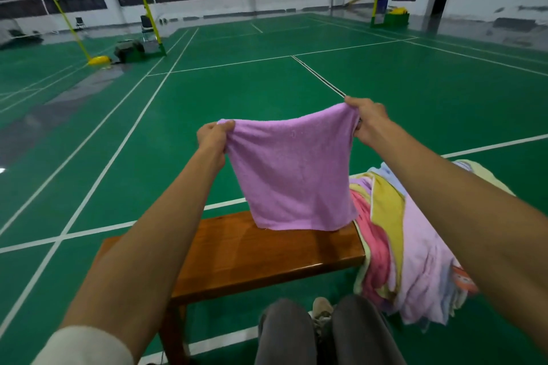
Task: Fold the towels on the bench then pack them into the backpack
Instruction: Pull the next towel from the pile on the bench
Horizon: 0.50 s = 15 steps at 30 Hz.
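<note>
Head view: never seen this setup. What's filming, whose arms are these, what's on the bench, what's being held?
There is no machine here. A person wears a wide-angle camera on the head, so the one picture looks forward and down along their own arms.

The left hand and right hand each pinch a top corner of a purple towel, holding it up spread out. Its bottom edge hangs down to the wooden bench.

On the right end of the bench lies a pile of unfolded towels, yellow, pink, pale purple and others, spilling over the edge.

Beyond is a green sports court. No backpack shows in this view.
</note>
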### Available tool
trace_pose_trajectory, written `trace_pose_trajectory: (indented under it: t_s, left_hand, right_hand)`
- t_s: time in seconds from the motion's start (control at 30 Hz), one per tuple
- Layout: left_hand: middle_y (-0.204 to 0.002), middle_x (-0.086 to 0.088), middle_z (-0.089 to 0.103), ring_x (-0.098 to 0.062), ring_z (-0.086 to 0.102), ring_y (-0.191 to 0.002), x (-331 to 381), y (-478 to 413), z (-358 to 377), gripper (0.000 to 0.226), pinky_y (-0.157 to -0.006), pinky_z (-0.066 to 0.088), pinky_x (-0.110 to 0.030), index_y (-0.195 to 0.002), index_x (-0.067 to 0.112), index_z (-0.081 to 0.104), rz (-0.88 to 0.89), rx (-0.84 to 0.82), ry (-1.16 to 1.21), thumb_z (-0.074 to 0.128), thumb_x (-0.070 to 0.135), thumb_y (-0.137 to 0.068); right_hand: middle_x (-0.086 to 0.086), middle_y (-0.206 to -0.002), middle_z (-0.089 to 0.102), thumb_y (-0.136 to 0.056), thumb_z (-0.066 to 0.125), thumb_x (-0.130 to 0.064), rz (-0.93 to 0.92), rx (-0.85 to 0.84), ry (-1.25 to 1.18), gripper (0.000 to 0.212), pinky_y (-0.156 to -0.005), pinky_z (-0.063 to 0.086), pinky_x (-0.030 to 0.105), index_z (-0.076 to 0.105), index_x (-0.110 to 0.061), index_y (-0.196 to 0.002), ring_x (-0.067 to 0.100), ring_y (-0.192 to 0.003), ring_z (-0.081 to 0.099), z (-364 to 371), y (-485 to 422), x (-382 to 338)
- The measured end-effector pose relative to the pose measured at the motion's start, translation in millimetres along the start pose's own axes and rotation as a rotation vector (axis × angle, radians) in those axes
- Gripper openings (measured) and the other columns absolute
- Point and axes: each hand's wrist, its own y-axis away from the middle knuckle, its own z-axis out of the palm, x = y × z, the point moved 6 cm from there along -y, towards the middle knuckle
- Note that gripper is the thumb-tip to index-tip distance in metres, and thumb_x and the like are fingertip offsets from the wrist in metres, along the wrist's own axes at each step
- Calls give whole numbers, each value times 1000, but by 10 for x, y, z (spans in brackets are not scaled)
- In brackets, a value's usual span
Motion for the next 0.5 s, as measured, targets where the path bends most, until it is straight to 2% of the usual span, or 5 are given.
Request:
trace_pose_trajectory:
  t_s: [0.13, 0.23, 0.37, 0.43, 0.5]
  left_hand:
    - [-116, -14, 64, -25, 63, -94, 51, -15, 33, 34, -88, 58, -44, -114, 3, 58, 43, -35, 32, 68, -2, -82]
    - [-116, -13, 64, -24, 65, -93, 76, -43, 16, 35, -85, 59, -41, -119, 6, 57, 85, 32, 36, 70, 5, -86]
    - [-113, -4, 63, -21, 64, -98, 173, -53, -32, 28, -86, 57, -36, -109, 25, 62, 215, 73, -166, 65, 5, -89]
    - [-102, -1, 67, -18, 63, -91, 211, -62, -23, 26, -82, 54, -31, -99, 22, 70, 266, 49, -250, 57, 1, -91]
    - [-103, -6, 69, -15, 60, -83, 235, -95, -7, 30, -73, 51, -26, -95, 18, 72, 278, 48, -332, 50, -2, -92]
  right_hand:
    - [10, -97, 69, -86, 79, -15, -49, 16, 118, 36, -65, 58, 32, 63, 3, -113, 20, -76, 67, 14, -14, -60]
    - [11, -84, 65, -85, 75, -2, -27, 18, -2, 25, -51, 52, 27, 62, 3, -105, 19, -64, 63, -32, -36, -95]
    - [12, -90, 67, -81, 77, -1, -22, -1, 138, 33, -47, 48, 24, 67, 5, -112, 18, -63, 61, -46, 7, -41]
    - [10, -87, 65, -84, 73, -1, -14, -3, 100, 30, -50, 50, 26, 65, 4, -112, 18, -64, 60, -38, 37, -78]
    - [10, -86, 63, -90, 64, 0, -12, 4, 84, 19, -51, 49, 27, 65, -2, -109, 19, -64, 59, -27, 14, -112]
